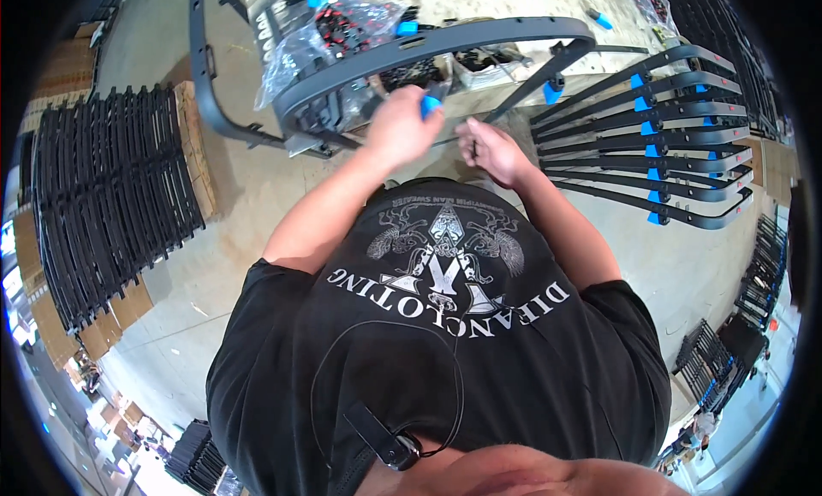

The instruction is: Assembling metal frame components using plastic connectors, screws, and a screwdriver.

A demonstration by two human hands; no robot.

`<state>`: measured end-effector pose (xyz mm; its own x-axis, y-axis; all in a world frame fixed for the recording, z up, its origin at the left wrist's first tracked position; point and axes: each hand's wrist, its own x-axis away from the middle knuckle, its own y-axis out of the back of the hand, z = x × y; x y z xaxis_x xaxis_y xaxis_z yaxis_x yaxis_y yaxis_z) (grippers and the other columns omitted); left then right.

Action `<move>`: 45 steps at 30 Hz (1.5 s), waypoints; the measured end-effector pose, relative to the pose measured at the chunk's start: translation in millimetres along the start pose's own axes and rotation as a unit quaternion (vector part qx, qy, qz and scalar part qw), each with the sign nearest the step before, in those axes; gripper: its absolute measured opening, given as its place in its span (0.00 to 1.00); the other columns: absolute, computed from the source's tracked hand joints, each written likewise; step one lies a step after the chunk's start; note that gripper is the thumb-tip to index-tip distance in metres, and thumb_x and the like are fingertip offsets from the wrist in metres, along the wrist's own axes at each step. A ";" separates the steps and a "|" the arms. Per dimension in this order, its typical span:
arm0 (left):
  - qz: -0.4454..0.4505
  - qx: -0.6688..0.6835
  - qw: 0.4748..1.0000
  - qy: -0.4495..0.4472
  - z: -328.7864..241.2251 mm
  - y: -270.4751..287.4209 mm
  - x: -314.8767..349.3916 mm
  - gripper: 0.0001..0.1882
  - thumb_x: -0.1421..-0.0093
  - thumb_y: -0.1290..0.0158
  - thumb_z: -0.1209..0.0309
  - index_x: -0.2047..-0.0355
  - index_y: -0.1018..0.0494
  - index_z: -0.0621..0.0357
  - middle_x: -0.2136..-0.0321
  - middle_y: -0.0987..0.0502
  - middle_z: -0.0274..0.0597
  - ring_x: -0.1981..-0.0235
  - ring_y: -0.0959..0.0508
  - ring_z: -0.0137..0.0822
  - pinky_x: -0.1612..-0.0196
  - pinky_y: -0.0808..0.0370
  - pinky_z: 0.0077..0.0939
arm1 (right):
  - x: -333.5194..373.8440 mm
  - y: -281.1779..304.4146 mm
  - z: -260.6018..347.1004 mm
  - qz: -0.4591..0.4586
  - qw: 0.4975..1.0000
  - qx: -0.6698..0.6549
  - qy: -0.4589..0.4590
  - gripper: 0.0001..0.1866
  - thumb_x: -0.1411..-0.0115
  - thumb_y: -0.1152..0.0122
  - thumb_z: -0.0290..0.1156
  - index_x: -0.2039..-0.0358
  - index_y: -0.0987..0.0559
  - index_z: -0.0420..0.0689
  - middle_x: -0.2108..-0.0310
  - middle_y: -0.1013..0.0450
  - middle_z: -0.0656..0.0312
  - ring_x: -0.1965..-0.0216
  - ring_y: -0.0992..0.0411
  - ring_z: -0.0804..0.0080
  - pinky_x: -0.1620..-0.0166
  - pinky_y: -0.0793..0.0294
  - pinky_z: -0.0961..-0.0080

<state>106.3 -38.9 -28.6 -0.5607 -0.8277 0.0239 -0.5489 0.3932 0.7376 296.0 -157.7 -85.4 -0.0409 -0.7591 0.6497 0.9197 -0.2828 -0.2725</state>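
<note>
My left hand (402, 128) is closed, its thumb and fingers round a small blue plastic piece (430, 106) in front of my chest. Just right of it my right hand (497, 154) has its fingers curled together; a small dark thing seems to be in them, too small to name. Ahead of both hands a black curved metal frame (419, 47) lies across the table edge (505, 94). Another blue piece (553, 91) hangs on a bar of this frame. Behind the bar sits a clear plastic bag (342, 25) of small black and red parts.
To the right, several black curved bars (685, 141) with blue pieces stick out in a row. A large stack of black frames (111, 196) stands on the floor at left beside cardboard. More blue pieces (601, 19) lie on the table, and further stacks (711, 363) stand at lower right.
</note>
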 end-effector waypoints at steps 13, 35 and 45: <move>0.106 0.077 0.991 -0.032 74.6 62.2 105.8 0.16 0.48 0.33 0.66 0.64 0.24 0.60 0.70 0.22 0.46 0.69 0.21 0.44 0.64 0.23 0.38 | -16.1 -149.5 -24.6 0.227 0.930 -0.269 -0.107 0.25 0.36 0.50 0.51 0.64 0.21 0.38 0.61 0.22 0.50 0.58 0.25 0.54 0.47 0.29 0.59; 0.014 0.492 0.840 0.228 211.0 74.7 118.2 0.08 0.30 0.50 0.75 0.57 0.23 0.67 0.70 0.21 0.37 0.71 0.23 0.28 0.65 0.24 0.23 | -96.8 -232.3 -85.2 0.124 0.955 0.256 0.084 0.21 0.44 0.35 0.29 0.51 0.26 0.39 0.63 0.24 0.61 0.68 0.25 0.71 0.65 0.23 0.72; 0.012 0.626 0.745 0.232 222.2 70.1 122.7 0.12 0.28 0.50 0.67 0.57 0.24 0.64 0.69 0.20 0.38 0.72 0.24 0.28 0.65 0.25 0.22 | -75.4 -232.1 -49.9 0.201 0.978 0.034 -0.046 0.22 0.37 0.39 0.25 0.43 0.29 0.41 0.48 0.28 0.61 0.52 0.28 0.71 0.51 0.21 0.64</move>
<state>-138.7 -23.8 -123.9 -0.4645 -0.7492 0.4722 -0.8530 0.2353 -0.4658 66.2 -64.0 -106.5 0.3610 -0.7447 0.5614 0.8783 0.0691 -0.4732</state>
